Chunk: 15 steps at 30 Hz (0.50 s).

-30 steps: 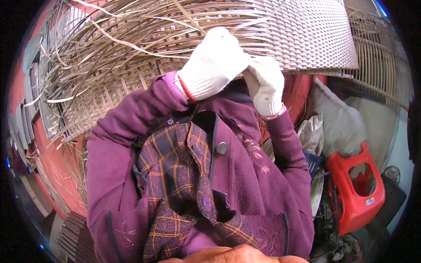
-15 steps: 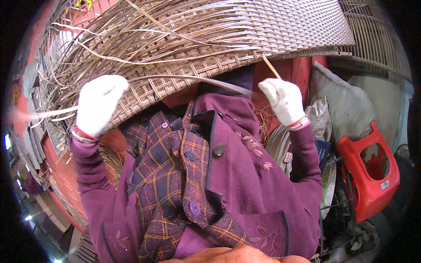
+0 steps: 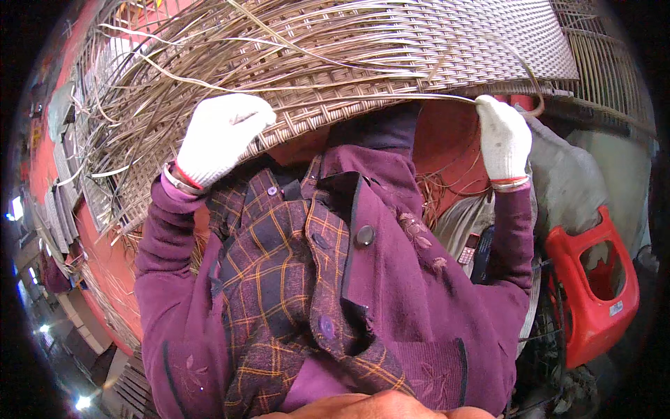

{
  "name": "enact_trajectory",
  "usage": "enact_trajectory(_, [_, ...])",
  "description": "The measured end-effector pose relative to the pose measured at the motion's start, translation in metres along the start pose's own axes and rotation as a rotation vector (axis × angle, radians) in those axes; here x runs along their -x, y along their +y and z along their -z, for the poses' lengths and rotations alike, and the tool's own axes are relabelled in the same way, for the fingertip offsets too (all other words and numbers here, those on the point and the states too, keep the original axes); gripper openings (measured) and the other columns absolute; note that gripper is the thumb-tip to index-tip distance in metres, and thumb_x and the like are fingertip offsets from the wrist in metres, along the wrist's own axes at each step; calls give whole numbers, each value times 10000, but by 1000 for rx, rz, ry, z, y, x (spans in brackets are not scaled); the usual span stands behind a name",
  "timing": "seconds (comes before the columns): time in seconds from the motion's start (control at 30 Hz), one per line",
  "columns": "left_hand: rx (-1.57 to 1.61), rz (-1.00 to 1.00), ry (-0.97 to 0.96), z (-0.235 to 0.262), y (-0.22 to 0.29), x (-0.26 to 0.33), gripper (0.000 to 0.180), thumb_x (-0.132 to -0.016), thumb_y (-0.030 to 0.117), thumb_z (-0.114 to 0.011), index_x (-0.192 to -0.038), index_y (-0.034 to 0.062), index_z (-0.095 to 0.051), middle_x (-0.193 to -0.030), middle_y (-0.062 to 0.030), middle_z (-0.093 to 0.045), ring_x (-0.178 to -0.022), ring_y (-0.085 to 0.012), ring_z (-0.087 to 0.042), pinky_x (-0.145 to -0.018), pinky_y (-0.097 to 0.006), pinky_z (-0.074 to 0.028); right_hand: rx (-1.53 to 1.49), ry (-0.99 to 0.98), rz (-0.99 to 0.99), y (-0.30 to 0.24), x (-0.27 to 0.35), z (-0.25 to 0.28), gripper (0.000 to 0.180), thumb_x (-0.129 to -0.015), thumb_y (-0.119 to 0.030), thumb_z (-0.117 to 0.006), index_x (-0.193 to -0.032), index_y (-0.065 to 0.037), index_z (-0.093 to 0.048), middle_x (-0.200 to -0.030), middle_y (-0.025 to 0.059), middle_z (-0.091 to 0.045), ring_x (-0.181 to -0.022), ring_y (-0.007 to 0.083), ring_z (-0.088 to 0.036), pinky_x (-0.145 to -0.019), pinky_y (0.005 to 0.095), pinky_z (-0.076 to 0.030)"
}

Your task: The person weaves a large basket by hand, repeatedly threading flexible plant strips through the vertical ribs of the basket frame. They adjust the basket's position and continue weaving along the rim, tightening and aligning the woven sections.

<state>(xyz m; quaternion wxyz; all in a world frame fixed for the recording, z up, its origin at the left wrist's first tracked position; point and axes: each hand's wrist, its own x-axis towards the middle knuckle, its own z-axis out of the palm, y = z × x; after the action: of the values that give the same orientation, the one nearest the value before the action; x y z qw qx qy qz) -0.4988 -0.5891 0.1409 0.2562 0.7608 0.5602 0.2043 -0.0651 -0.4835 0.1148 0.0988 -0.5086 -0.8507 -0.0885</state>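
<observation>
Two gloved hands, left and right, show. There is one woven panel, one red stool and one coat button; the loose strands are too many to count.

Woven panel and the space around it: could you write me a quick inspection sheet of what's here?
Surface: red floor under the work.
Job's things: woven wicker panel, loose strands fanning out at its left; one long strand stretched between the hands.
Clutter: red plastic stool, grey sack.
Grippers: gloved left hand on the panel's edge; gloved right hand gripping the strand.
Cables: nothing seen.
Surroundings: more woven pieces at the right.
</observation>
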Motion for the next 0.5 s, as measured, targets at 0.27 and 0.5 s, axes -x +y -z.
enact_trajectory(0.27, [80, -281, 21, -84, 47, -44, 188, -965, 236, -783, -1017, 56, -803, -954, -117, -784, -870, -334, -750, -799, -419, -603, -699, -86, 282, -115, 15, -1, 164, -951, -121, -654, -1098, -88, -718, -894, 125, -687, -895, 366, -697, -764, 481, -561])
enact_trajectory(0.5, [221, -19, -135, -75, 38, -50, 202, -1004, 216, -747, -1018, 23, -805, -943, -130, -787, -877, -286, -776, -795, -380, -602, -612, 2, 81, -91, 22, -8, 183, -977, -154, -685, -1154, -142, -731, -922, 85, -704, -889, 308, -715, -738, 445, -579])
